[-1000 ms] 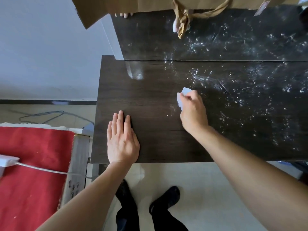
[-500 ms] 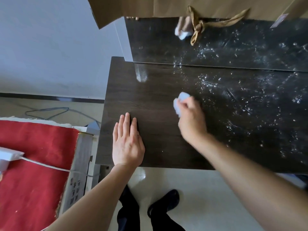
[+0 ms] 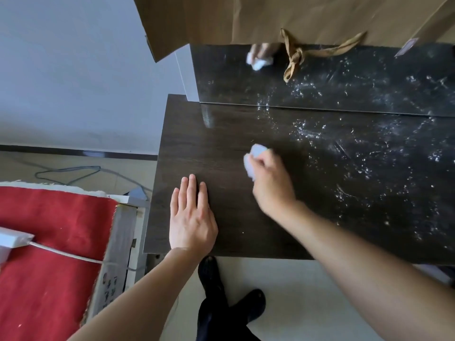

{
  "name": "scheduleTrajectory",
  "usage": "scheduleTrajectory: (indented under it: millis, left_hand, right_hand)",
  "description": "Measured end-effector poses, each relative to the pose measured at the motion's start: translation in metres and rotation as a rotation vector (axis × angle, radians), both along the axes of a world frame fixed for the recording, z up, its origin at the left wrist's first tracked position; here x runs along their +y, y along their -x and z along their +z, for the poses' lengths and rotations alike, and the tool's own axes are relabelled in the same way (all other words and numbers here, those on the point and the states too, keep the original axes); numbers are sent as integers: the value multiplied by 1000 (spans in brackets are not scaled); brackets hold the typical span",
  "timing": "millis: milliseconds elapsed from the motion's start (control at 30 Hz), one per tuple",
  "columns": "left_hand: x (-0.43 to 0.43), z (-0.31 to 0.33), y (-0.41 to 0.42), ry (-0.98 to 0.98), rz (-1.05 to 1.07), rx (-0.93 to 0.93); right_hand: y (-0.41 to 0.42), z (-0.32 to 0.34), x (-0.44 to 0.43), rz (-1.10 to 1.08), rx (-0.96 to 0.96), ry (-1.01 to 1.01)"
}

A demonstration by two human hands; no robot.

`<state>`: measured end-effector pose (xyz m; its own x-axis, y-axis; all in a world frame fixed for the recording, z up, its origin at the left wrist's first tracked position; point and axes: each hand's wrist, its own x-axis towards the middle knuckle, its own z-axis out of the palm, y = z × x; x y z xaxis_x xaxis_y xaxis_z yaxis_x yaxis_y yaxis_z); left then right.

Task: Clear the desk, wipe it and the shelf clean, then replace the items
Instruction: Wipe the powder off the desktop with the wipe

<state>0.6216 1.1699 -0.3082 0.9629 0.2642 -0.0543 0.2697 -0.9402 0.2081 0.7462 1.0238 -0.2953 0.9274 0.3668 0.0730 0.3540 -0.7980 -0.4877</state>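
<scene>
A dark wood desk [image 3: 221, 134] fills the middle of the head view, its right half speckled with white smears and wet streaks. My right hand [image 3: 270, 183] grips a crumpled white tissue [image 3: 253, 158] and presses it on the desk near the middle. My left hand [image 3: 189, 217] lies flat on the desk near the front left corner, fingers straight and together. Behind the desk a glossy dark back panel [image 3: 344, 80] mirrors the hand and tissue.
A brown paper bag [image 3: 270, 18] with a knotted ribbon handle [image 3: 293, 57] hangs over the back panel. Left of the desk stands a box covered with red cloth [image 3: 49, 242], with a white power adapter [image 3: 12, 239] and cable on it. A grey cable lies on the floor.
My right hand has slid the tissue slightly left and toward me across the desk. The camera has tilted, shifting the view. The left hand stays flat in place.
</scene>
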Motion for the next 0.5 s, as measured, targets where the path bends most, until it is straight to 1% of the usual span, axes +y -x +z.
scheduleTrajectory:
  millis: [33,67,100,133,167,267,367,400,433,500]
  left_hand:
    - [7,1,-3,-5,-51,-2]
    - [17,2,-7,-20,-113,-7]
    - [28,3,-11,-33,-172,-16]
    - [37,3,-16,-36,-213,-27]
    - [44,4,-19,-26,-223,-35]
    - [47,3,-30,7,-124,-50]
    - [46,-1,-40,-1,-50,-37]
    - [47,-2,-45,1,-22,-35]
    - [49,-2,-51,4,3,-33]
    - [52,-3,-60,11,34,-33]
  right_hand:
    - [19,-4,1,130,-1,-1]
    - [27,-7,-4,207,-9,22]
    - [20,-7,-12,216,-30,37]
    - [2,-6,-20,157,-55,69]
    - [-21,-6,-27,49,-55,117]
    - [-90,-4,-34,-295,-34,263]
    - [-122,-8,0,-486,-42,190]
    - [-123,-11,18,-492,-31,168]
    - [-119,-11,36,-440,-16,147]
    - [-103,-12,61,-219,-40,122]
